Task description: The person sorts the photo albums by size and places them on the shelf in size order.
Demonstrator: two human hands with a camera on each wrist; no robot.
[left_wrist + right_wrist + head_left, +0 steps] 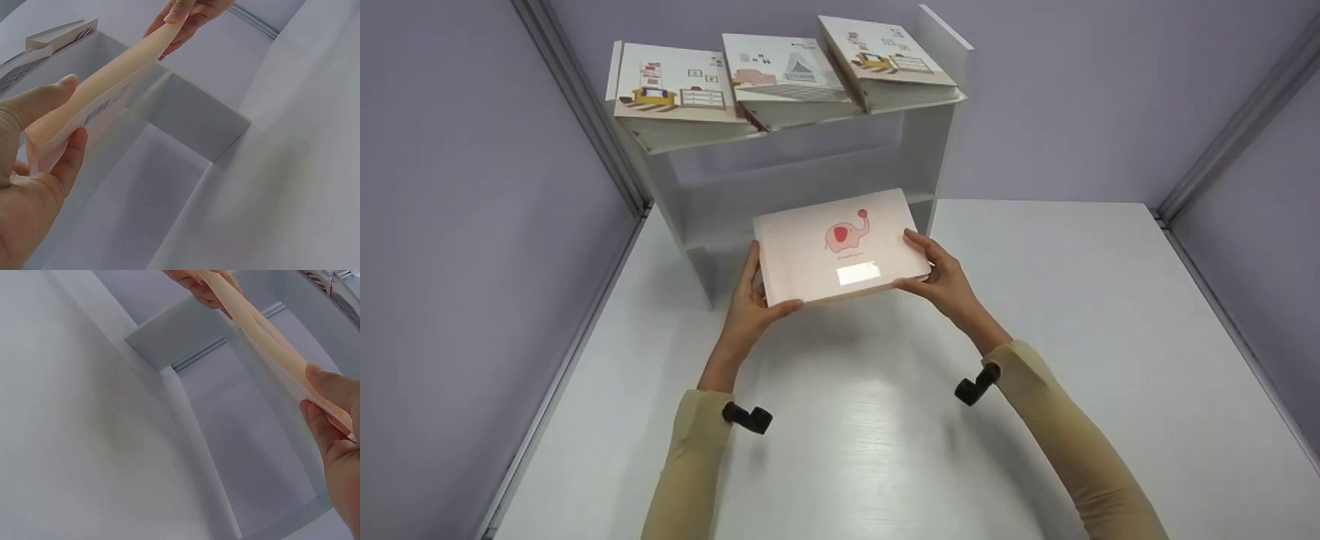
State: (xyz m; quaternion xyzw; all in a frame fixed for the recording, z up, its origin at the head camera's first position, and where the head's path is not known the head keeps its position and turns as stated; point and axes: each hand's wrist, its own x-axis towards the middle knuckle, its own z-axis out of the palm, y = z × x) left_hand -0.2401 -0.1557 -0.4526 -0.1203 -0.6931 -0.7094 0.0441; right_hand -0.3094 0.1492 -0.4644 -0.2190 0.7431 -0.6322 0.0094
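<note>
A pale pink book (pixel 810 255) with a pink elephant on its cover is held up in front of the white shelf (pixel 922 150), tilted a little in the head view. At its left end my left hand (pixel 748 315) grips it, thumb on the near edge and fingers around the side. My right hand (pixel 949 281) grips the right end the same way. From the left wrist, the book's cream page edge (pixel 112 73) faces the camera, and a barcode (pixel 98 112) shows on its underside. In the right wrist view the right thumb and fingers pinch the book (pixel 270 337).
On the shelf's top lie several thick books: one at left (pixel 682 82), one in the middle (pixel 784 71) and one at right (pixel 885 56). The shelf stands on a white table (pixel 1072 300) against lilac walls (pixel 1080 97).
</note>
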